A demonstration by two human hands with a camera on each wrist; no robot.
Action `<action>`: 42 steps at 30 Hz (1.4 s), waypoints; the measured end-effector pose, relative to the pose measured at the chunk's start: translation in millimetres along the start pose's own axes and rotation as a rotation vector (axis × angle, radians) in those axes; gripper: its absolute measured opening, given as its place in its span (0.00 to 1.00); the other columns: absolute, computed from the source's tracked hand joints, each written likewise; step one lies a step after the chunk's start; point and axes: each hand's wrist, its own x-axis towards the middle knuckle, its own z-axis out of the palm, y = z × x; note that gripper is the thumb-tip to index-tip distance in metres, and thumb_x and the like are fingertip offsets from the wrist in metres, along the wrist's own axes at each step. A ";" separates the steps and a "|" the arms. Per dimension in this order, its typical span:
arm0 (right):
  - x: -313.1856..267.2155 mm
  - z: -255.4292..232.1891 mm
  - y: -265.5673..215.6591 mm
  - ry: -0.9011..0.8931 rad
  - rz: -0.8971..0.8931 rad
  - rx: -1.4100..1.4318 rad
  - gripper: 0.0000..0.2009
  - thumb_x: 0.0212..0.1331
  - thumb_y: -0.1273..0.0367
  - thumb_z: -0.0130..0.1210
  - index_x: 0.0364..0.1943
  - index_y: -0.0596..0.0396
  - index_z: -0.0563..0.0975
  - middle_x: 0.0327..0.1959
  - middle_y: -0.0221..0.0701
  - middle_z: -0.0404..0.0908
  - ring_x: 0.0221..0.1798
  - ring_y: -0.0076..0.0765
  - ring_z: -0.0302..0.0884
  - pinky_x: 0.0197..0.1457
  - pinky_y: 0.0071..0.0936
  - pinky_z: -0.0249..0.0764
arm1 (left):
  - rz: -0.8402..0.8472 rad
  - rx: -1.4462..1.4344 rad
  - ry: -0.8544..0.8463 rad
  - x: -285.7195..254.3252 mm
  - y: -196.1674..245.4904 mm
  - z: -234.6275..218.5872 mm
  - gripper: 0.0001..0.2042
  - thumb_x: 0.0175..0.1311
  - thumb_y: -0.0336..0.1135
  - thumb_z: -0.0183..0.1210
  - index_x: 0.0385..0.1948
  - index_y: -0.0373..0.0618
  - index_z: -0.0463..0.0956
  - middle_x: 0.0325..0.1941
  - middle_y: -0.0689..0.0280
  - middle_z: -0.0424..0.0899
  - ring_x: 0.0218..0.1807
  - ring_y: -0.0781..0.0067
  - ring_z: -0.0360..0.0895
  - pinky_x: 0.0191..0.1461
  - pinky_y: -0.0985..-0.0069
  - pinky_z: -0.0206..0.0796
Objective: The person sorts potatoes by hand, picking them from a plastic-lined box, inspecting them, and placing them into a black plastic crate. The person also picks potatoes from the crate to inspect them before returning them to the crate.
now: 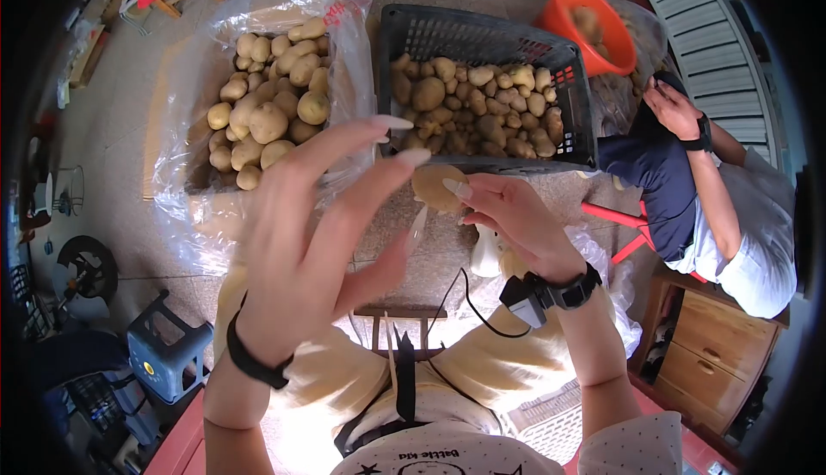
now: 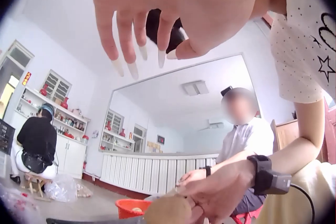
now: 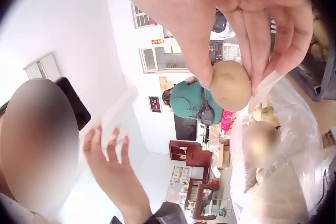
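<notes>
My right hand (image 1: 516, 217) pinches a tan potato (image 1: 440, 189) between thumb and fingers, in front of the black crate (image 1: 482, 23). The same potato (image 3: 230, 85) shows up close in the right wrist view. My left hand (image 1: 314, 225) is blurred, with its long-nailed fingers spread and loosely bent to the left of that potato. Seen in the left wrist view, the left hand (image 2: 173, 3) holds nothing. Larger potatoes (image 1: 267, 122) fill a plastic-lined box on the left; smaller potatoes (image 1: 477, 101) lie in the crate. A blurred potato (image 3: 262, 142) appears above the plastic lining in the right wrist view.
An orange bucket (image 1: 564, 10) with potatoes stands behind the crate's right corner. A seated person (image 1: 731, 208) is close on the right, on a red stool (image 1: 632, 238). A blue stool (image 1: 168, 346) stands at left, a wooden cabinet (image 1: 705, 350) at right. A cable (image 1: 469, 303) hangs from my right wrist.
</notes>
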 end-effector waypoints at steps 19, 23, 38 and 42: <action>-11.7 -3.5 -14.7 -0.329 -0.115 0.518 0.21 0.71 0.54 0.41 0.59 0.51 0.67 0.53 0.29 0.77 0.57 0.24 0.69 0.59 0.26 0.65 | -0.363 -0.833 -0.045 3.9 11.5 66.7 0.25 0.64 0.24 0.56 0.62 0.35 0.60 0.59 0.61 0.73 0.61 0.73 0.69 0.65 0.74 0.58; -12.2 -1.4 -16.8 -0.334 -0.128 0.562 0.21 0.67 0.53 0.48 0.55 0.52 0.70 0.50 0.28 0.78 0.54 0.25 0.73 0.57 0.25 0.69 | -0.407 -0.921 -0.005 5.8 13.4 74.4 0.22 0.64 0.27 0.57 0.59 0.35 0.64 0.57 0.62 0.74 0.59 0.75 0.70 0.62 0.75 0.61; 4.6 -16.2 -2.4 0.086 -0.165 -0.011 0.26 0.68 0.48 0.41 0.48 0.56 0.79 0.41 0.28 0.83 0.41 0.21 0.75 0.49 0.20 0.72 | -0.324 -0.038 -0.068 -3.2 -8.2 74.1 0.20 0.50 0.40 0.68 0.43 0.39 0.77 0.39 0.63 0.82 0.46 0.67 0.77 0.50 0.72 0.67; 11.5 -4.4 11.4 0.057 -0.273 -0.046 0.24 0.64 0.50 0.51 0.41 0.60 0.81 0.34 0.29 0.84 0.36 0.19 0.77 0.39 0.17 0.71 | -0.134 0.236 -0.077 -4.1 -10.2 73.5 0.19 0.47 0.43 0.69 0.37 0.40 0.78 0.35 0.62 0.81 0.42 0.60 0.76 0.47 0.68 0.69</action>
